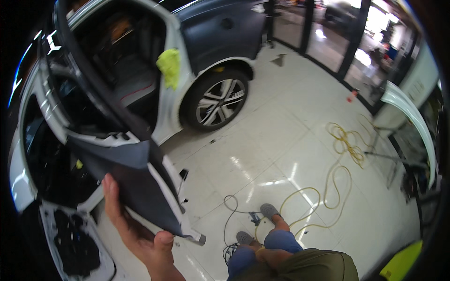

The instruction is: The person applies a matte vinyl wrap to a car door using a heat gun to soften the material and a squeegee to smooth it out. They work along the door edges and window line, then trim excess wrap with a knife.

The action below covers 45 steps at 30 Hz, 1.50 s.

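My left hand [136,229] is raised at the lower left, open, its fingers stretched up and the thumb apart. Its fingertips are at the outer face of an open car door [126,182]; whether they touch it I cannot tell. Dark grey matte sheeting [123,153] covers much of the door's lower part, and a white edge strip shows along its side. Low in the picture, my right forearm [279,257] reaches from an olive sleeve across my blue shorts. The fingers of my right hand do not show clearly.
A yellow-green cloth [169,68] hangs on the white body beside the rear wheel [220,100]. Yellow hose [347,145] and a dark cable [226,220] lie on the tiled floor. A white curved panel [419,126] stands at right; another panel [77,241] is at lower left.
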### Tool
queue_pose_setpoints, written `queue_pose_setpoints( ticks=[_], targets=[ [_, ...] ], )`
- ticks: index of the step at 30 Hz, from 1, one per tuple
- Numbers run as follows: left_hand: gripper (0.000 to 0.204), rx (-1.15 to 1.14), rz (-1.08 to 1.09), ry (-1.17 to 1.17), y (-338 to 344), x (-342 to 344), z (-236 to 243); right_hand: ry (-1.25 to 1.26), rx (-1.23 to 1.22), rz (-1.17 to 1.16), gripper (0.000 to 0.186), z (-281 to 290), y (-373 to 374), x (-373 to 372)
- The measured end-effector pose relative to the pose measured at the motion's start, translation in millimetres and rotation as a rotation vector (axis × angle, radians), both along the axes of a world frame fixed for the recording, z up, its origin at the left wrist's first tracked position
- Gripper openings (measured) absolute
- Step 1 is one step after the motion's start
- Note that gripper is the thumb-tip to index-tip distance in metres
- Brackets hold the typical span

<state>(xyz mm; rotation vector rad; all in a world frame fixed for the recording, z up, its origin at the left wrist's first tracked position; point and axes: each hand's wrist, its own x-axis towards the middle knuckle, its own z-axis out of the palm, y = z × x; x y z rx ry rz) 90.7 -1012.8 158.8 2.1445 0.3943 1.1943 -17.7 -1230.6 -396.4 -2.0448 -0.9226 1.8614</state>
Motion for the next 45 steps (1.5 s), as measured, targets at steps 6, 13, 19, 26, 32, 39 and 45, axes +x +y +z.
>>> queue_pose_setpoints(
  ticks=[6,13,19,26,32,39,45],
  targets=[
    [0.104,-0.010,-0.083,0.071,5.7,-11.6,5.9,0.140,0.029,0.292,0.048,29.7,-32.4,43.4],
    [0.091,-0.144,-0.064,0.005,-11.4,-30.5,-2.7,0.102,0.499,-0.220,0.040,323.5,21.5,227.5],
    [0.074,-0.236,-0.067,-0.106,-31.4,-18.1,-2.5,-0.002,1.517,-0.295,0.025,531.7,61.7,250.8],
    [0.062,-0.235,-0.010,-0.084,-34.1,-18.5,-2.8,0.078,1.542,-0.421,0.021,541.1,86.9,220.7],
    [0.062,-0.201,-0.031,-0.048,-33.6,-22.0,-3.3,0.241,1.470,-0.475,0.008,544.3,86.9,221.8],
    [0.062,-0.197,-0.034,-0.040,-33.3,-22.3,-0.9,0.242,1.454,-0.451,0.007,537.0,84.5,224.4],
    [0.063,-0.191,-0.033,-0.044,-33.3,-22.7,-2.7,0.489,1.384,-0.572,0.010,548.9,83.1,209.0]
  ],
)
